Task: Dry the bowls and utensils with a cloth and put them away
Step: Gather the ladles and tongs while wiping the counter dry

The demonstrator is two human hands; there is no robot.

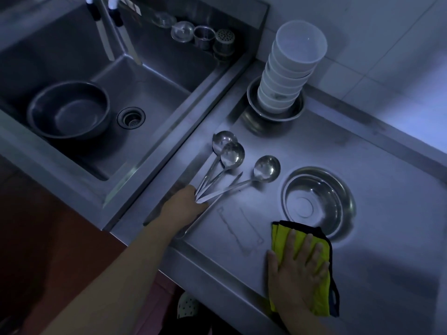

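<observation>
Dim steel counter [362, 180] ran beside the sink [154, 97]. Left hand [185, 204] pinched the gathered ladle handles [217, 187], likely to lift them for drying; right hand [298, 269] lay flat-fingered on the yellow cloth [278, 235], near a steel bowl [316, 199].

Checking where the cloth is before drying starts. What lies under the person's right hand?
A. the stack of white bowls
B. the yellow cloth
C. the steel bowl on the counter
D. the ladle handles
B: the right hand lies flat, its fingers spread, on the yellow cloth on the counter.
</observation>
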